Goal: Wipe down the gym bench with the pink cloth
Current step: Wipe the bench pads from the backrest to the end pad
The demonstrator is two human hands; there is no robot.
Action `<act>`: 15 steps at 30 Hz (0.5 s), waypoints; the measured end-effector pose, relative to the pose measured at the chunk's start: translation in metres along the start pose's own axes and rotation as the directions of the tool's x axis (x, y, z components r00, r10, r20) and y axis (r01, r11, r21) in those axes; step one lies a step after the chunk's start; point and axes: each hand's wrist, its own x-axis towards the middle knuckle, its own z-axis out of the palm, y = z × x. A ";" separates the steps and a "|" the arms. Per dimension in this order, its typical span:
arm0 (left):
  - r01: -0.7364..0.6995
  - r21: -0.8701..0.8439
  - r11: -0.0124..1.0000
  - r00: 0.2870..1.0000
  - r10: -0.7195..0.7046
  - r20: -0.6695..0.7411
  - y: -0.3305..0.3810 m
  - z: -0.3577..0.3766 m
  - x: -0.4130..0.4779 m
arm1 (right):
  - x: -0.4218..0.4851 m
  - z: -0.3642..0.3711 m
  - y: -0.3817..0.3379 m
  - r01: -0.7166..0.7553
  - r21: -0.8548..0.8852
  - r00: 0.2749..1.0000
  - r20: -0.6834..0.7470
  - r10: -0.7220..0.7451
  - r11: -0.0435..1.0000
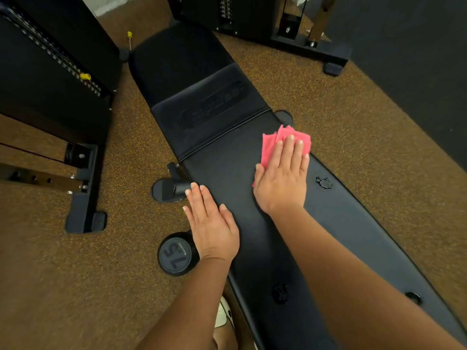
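A brown, yellow-flecked rubber floor [328,92] is stretching across the room and giving way to a dark grey surface [417,72] at two o'clock. A black weight-stack machine [50,59] with a yellow selector pin [85,76] is standing at ten o'clock, and a second black machine [242,13] is standing at twelve. A black dumbbell [177,253] marked 15 is lying on the floor at seven o'clock.

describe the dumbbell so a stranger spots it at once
Find the long black padded gym bench. On the speckled brown floor beside it, partly hidden by the left hand, sits a round black dumbbell. Its end face alone bears a 15.
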 end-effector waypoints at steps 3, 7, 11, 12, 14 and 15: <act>-0.002 0.000 1.000 1.000 0.002 0.001 0.002 -0.001 0.000 | 0.012 -0.003 0.002 0.138 -0.027 0.990 -0.003 -0.138 0.990; -0.007 -0.001 1.000 1.000 0.007 0.001 0.002 0.000 0.001 | 0.058 -0.012 0.009 0.282 -0.004 0.959 0.000 -0.282 0.959; -0.018 0.002 1.000 1.000 0.018 0.008 -0.002 0.000 0.002 | 0.077 -0.014 0.016 0.214 0.041 0.977 -0.013 -0.214 0.976; -0.021 0.006 1.000 1.000 0.021 0.008 -0.002 0.000 0.002 | 0.075 -0.014 0.019 0.161 0.042 0.987 -0.015 -0.161 0.986; -0.022 0.008 1.000 1.000 0.022 0.011 -0.003 0.000 0.001 | 0.062 -0.012 0.024 0.016 0.030 1.000 -0.012 -0.016 0.999; -0.023 0.004 1.000 1.000 0.023 0.013 -0.003 0.000 0.001 | 0.052 -0.012 0.025 -0.044 0.016 0.999 -0.019 0.045 0.999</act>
